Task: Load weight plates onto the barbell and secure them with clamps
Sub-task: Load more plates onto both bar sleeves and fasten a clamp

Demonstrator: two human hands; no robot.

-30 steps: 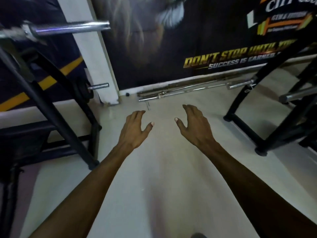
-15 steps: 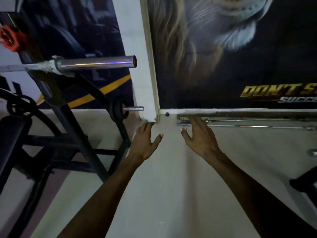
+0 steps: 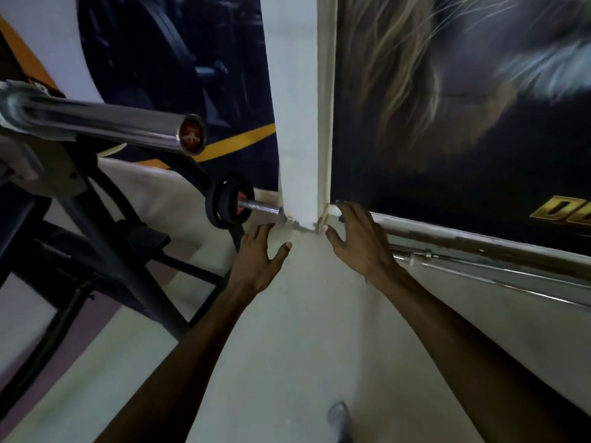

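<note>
Dark lion banner (image 3: pixel 463 107) fills upper right of frame, gold lettering at its lower right edge. White pillar (image 3: pixel 300 107) runs top centre down to mid-frame. Pale floor (image 3: pixel 287 346) covers lower centre. Black rack frame (image 3: pixel 105 238) takes up left side, mid to lower. Barbell (image 3: pixel 105 121) sits on the rack at upper left, chrome sleeve pointing toward centre, bare, w/ red end cap; no plates or clamps on the visible sleeve. Spare bars (image 3: pixel 479 260) lie along the wall base, right of centre. Small black weight plate (image 3: pixel 228 203) w/ red hub sits on a short peg of the rack, just left of the pillar foot. Left hand (image 3: pixel 256 260) at centre, fingers spread, empty, near that plate but apart from it. Right hand (image 3: pixel 361 241) just right of pillar foot, fingers spread, empty; can't tell if it touches anything.
</note>
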